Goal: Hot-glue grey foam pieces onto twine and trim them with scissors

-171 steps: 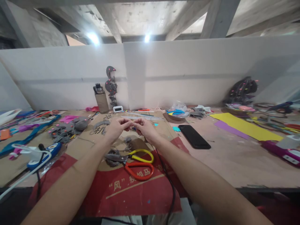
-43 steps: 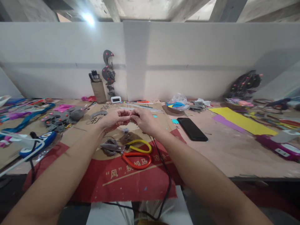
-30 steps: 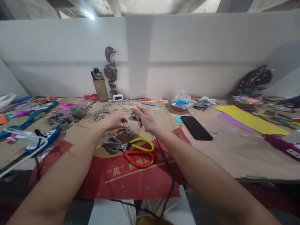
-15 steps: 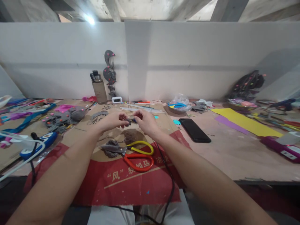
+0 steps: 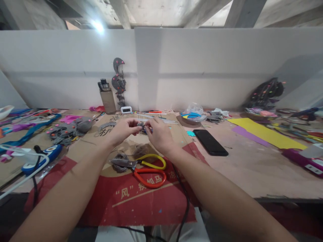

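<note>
A small dark grey piece (image 5: 141, 125) is held between the fingertips of both hands, over the cardboard; its exact kind is too small to make out. My left hand (image 5: 126, 130) pinches it from the left with closed fingers. From the right, my right hand (image 5: 159, 135) closes thumb and fingers on it, and a bit of blue shows by those fingertips. Below the hands lie scissors (image 5: 150, 170) with one yellow and one red handle. Their blades rest on a coil of grey cord (image 5: 120, 165). More thin loose cord (image 5: 141, 150) lies just above the scissors.
Under the work lies a red and brown cardboard sheet (image 5: 101, 205). A black phone (image 5: 210, 143) is on the right, with yellow paper (image 5: 264, 132) beyond. Bottle (image 5: 107, 101), small white clock (image 5: 126, 110) and plastic-wrapped bowl (image 5: 193, 116) stand behind; grey pieces (image 5: 68, 129) lie left.
My hands have drawn closer together around the small grey piece, the left hand moving slightly right. The whole view has shifted slightly downward in the picture; the scissors and cord stay put.
</note>
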`<action>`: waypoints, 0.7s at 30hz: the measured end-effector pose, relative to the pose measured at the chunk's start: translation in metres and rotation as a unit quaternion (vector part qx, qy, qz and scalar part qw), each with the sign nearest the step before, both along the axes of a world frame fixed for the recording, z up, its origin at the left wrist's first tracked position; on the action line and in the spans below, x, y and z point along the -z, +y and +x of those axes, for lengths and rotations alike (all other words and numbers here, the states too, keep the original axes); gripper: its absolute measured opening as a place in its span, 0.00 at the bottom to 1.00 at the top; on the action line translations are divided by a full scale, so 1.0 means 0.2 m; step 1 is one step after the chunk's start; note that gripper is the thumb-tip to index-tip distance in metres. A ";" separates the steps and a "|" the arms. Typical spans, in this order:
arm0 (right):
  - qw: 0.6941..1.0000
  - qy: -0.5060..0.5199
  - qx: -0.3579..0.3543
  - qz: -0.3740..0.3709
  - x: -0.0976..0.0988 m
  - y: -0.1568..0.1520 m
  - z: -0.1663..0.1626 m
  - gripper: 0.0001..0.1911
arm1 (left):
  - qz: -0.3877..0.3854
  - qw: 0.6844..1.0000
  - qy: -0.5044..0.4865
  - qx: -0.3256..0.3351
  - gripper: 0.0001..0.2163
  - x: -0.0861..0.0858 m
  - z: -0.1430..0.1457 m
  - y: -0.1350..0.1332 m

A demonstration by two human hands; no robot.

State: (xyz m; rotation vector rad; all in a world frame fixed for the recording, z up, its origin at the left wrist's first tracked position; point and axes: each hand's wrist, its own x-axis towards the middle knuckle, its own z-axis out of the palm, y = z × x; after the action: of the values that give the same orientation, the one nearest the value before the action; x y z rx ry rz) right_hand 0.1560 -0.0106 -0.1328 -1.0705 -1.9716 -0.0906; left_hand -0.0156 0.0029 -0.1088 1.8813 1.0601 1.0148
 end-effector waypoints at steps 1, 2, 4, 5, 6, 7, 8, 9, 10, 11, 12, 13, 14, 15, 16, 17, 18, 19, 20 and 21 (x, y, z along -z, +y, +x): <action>1.000 -0.012 0.004 0.006 0.00 0.00 0.00 0.07 | 0.002 1.000 0.005 -0.003 0.09 0.00 0.00 0.00; 1.000 -0.024 0.007 0.012 -0.01 -0.01 0.00 0.08 | 0.007 1.000 0.013 -0.005 0.09 0.00 0.00 0.00; 0.998 -0.048 0.017 0.022 -0.01 -0.01 0.01 0.09 | 0.020 0.999 0.033 -0.010 0.09 0.00 0.01 -0.01; 0.997 -0.060 0.024 0.028 -0.01 -0.01 0.01 0.09 | 0.028 0.999 0.044 -0.012 0.09 -0.01 0.02 -0.02; 0.996 -0.071 0.032 0.032 -0.01 -0.02 0.01 0.09 | 0.035 0.998 0.053 -0.014 0.08 -0.01 0.02 -0.02; 0.996 -0.079 0.038 0.036 -0.01 -0.02 0.01 0.09 | 0.040 0.997 0.060 -0.016 0.08 -0.01 0.03 -0.02; 0.995 -0.083 0.041 0.037 -0.01 -0.02 0.01 0.09 | 0.043 0.997 0.063 -0.018 0.08 -0.01 0.03 -0.03; 0.995 -0.082 0.043 0.037 -0.01 -0.02 0.01 0.08 | 0.042 0.997 0.064 -0.019 0.08 -0.01 0.03 -0.03; 0.996 -0.075 0.042 0.034 -0.01 -0.02 0.01 0.07 | 0.039 0.997 0.062 -0.019 0.08 -0.02 0.04 -0.03; 0.997 -0.063 0.039 0.030 -0.01 -0.02 0.00 0.06 | 0.034 0.998 0.058 -0.019 0.08 -0.02 0.04 -0.03; 0.998 -0.049 0.035 0.024 -0.01 -0.02 0.00 0.06 | 0.028 0.998 0.055 -0.020 0.08 -0.02 0.04 -0.03; 0.999 -0.032 0.029 0.017 -0.01 -0.01 0.00 0.05 | 0.023 0.998 0.053 -0.022 0.08 -0.01 0.04 -0.03; 1.000 -0.013 0.022 0.009 -0.01 -0.01 0.00 0.05 | 0.018 0.998 0.050 -0.025 0.08 -0.01 0.04 -0.03; 1.000 0.007 0.015 -0.002 -0.01 -0.01 0.00 0.04 | 0.012 0.999 0.044 -0.028 0.08 -0.01 0.04 -0.03; 0.999 0.029 0.009 -0.014 -0.01 -0.01 -0.01 0.04 | 0.003 0.999 0.032 -0.030 0.09 -0.01 0.04 -0.03; 0.998 0.054 0.003 -0.028 -0.01 -0.01 -0.01 0.04 | -0.011 0.999 0.015 -0.033 0.09 0.00 0.04 -0.03; 0.996 0.081 -0.003 -0.044 -0.02 0.00 -0.01 0.04 | -0.028 0.999 -0.005 -0.034 0.09 0.00 0.05 -0.03; 0.992 0.108 -0.009 -0.062 -0.02 0.00 -0.01 0.04 | -0.047 0.998 -0.027 -0.034 0.10 0.00 0.05 -0.03; 0.988 0.135 -0.015 -0.078 -0.02 0.01 -0.01 0.05 | -0.063 0.996 -0.046 -0.035 0.10 0.01 0.05 -0.02; 0.982 0.161 -0.023 -0.094 -0.02 0.02 -0.01 0.06 | -0.073 0.995 -0.061 -0.036 0.10 0.01 0.05 -0.02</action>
State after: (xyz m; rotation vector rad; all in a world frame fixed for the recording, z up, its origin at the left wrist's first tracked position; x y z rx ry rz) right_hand 0.1541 -0.0070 -0.1288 -1.0834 -1.7331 0.2820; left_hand -0.0051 -0.0018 -0.1110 1.6542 1.1057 1.0489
